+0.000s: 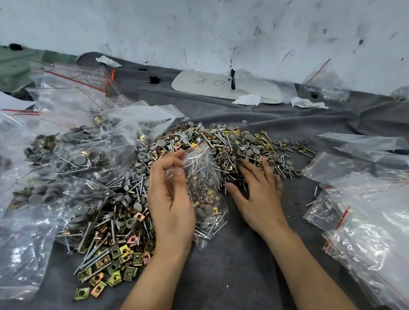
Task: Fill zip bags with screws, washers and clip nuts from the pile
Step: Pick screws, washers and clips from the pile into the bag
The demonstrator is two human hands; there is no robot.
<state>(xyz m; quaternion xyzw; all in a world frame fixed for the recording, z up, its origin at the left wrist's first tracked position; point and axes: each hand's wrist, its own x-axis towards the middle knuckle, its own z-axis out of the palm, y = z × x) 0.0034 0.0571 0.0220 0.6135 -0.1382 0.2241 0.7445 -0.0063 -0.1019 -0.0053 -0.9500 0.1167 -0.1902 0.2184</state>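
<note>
One zip bag (203,190) pinched in left hand (170,197) fingers, right hand (259,194) fingers spread wide on pile (222,142).

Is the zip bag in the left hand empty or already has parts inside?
It has parts inside: the zip bag, held by the left hand, shows screws and grey washers through the clear plastic.

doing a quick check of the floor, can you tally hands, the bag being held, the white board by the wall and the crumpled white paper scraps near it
Hands: 2, left hand and right hand
Zip bag being held: 1
White board with marker writing: 1
Crumpled white paper scraps: 3
Total: 7
</note>
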